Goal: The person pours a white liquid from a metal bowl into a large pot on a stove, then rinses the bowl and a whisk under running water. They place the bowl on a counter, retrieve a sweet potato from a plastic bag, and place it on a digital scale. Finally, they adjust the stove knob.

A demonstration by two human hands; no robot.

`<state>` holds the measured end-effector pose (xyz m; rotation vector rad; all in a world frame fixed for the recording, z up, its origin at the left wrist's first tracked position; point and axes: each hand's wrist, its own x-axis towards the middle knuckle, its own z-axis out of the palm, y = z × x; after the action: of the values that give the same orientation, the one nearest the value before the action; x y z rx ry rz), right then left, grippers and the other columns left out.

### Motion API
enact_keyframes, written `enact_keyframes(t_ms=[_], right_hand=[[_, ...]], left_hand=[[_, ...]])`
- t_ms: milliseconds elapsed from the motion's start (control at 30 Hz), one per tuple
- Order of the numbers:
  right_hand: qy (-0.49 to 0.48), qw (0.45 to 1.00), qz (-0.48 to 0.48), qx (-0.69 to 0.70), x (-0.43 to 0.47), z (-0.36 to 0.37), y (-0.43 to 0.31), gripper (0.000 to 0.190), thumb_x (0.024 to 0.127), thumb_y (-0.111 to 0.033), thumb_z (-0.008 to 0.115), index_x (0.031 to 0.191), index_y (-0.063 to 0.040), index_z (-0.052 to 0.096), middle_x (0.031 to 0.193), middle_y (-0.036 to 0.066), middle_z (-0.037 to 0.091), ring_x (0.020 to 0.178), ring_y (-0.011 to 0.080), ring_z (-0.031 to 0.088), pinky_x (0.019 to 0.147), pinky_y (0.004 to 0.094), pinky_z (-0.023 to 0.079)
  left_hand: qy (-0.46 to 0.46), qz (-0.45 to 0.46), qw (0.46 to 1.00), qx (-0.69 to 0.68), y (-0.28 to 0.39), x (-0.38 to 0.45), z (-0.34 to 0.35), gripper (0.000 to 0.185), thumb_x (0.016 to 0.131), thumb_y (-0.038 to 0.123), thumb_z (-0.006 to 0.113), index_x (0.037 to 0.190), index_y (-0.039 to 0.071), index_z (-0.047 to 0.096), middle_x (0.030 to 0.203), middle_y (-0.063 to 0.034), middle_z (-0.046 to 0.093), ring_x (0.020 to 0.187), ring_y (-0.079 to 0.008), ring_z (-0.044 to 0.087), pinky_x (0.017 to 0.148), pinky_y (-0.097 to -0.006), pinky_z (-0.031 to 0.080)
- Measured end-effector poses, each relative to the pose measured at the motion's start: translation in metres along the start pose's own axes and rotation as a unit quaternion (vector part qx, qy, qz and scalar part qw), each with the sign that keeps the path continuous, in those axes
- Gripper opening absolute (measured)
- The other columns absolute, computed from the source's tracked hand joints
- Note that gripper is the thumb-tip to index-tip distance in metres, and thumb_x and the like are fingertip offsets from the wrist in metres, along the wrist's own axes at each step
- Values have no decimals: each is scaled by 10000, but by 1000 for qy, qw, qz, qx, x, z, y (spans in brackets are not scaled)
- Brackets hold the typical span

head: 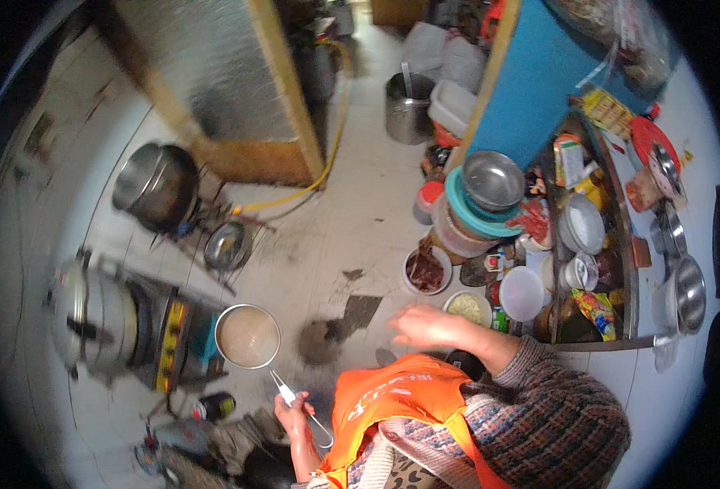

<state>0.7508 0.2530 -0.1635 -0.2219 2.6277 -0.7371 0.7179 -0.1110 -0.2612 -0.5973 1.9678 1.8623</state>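
Note:
My left hand grips the white handle of a metal saucepan. A wire loop trails from the handle's near end. Cloudy beige liquid fills much of the pan, which is just right of a gas stove. My right hand reaches out over the floor on the other side, blurred; I cannot tell whether its fingers hold anything. Closest to it is a white bowl of pale chopped food. Beyond that stands a white tub of dark reddish-brown food, with something dark upright in it.
At left, a lidded pressure cooker sits on the gas stove. A large dark pot stands farther back, near a yellow hose. Stacked basins and an open wooden cabinet with bowls and packets occupy the right.

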Motion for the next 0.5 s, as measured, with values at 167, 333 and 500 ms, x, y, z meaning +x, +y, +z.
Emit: enact_keyframes(t_ms=[167,333,500], right_hand=[[-108,823,-118,545,69,-44,44,378,889,-234,549,1194,-10,536,1017,156,638,934,255,620,856,367,482],[54,954,149,-254,147,-44,144,224,718,-172,594,870,-28,675,781,222,635,746,345,641,681,453,509],[28,976,207,60,182,-63,203,208,776,-218,584,810,-28,660,839,192,641,741,341,636,652,462,517]], left_hand=[[-71,18,997,35,61,116,62,147,829,-18,540,911,27,426,758,-140,630,420,-154,512,369,-274,424],[-118,82,986,88,140,227,126,140,832,-23,535,906,21,426,757,-145,636,398,-153,512,347,-271,413],[-232,89,958,146,231,337,217,131,829,-48,507,912,8,423,758,-155,635,384,-162,507,339,-274,411]])
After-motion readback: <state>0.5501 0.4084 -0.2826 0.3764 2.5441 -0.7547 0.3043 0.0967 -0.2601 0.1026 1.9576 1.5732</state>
